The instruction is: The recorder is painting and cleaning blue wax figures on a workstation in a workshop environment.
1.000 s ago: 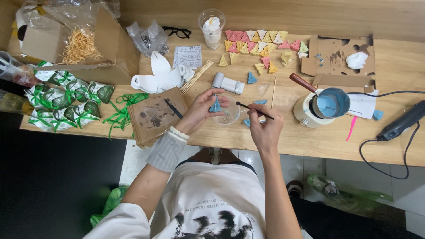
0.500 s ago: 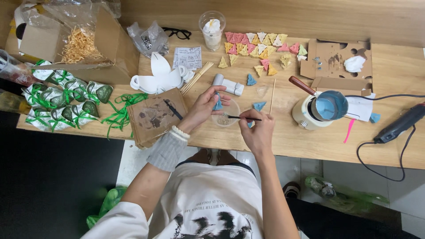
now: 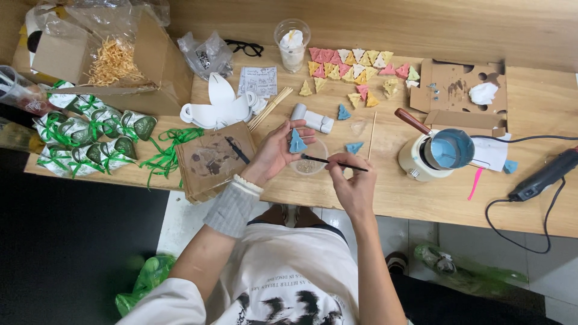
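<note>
Blue tree piece (image 3: 297, 142): a small blue tree-shaped figure, lying upright in the palm of the left hand, above the wooden table (image 3: 542, 108).
Left hand (image 3: 278, 149): palm up, fingers curled loosely around the blue tree piece, cradling it.
Right hand (image 3: 352, 183): fingers pinched shut on a thin dark brush.
Brush (image 3: 334, 162): held nearly level, its tip pointing left, just beside the tree piece and over a small clear dish.
Clear dish (image 3: 310, 161): on the table between the two hands.
Melting pot (image 3: 442, 153): white, with pale blue liquid inside, to the right of the hands.
Other figures (image 3: 355, 69): pink, yellow and white tree shapes spread at the far edge; two more blue ones lie near the dish.
Green-ribboned packets (image 3: 90, 135): piled at the left end.
</note>
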